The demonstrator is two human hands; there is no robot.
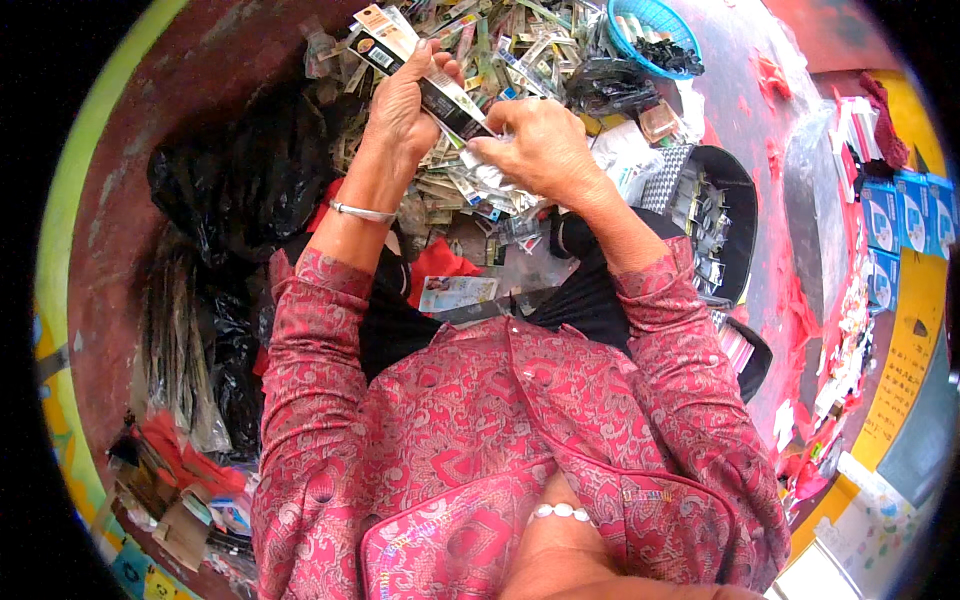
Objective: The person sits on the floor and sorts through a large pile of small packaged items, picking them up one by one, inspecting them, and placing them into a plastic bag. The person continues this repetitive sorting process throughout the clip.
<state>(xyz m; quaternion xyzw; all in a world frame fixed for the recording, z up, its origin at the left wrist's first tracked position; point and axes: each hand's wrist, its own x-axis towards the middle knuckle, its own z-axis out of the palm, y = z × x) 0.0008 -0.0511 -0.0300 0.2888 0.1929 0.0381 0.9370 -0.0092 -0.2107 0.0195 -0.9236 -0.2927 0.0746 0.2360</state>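
My left hand is closed round a few long slim packs, its thumb lying across them. One is a black pack with a pale edge; an orange-and-white pack sticks out at the upper left end. My right hand has its fingers bent in at the lower right end of the black pack, thumb and forefinger against it. Something whitish shows below that thumb, too small to name. Beneath both hands spreads a heap of small slim packets in many colours.
A blue plastic basket stands at the far right, a black plastic bag beside it. On the right sits a black container with small packets. Large black bags lie on the left. Blue boxes stand at the right edge.
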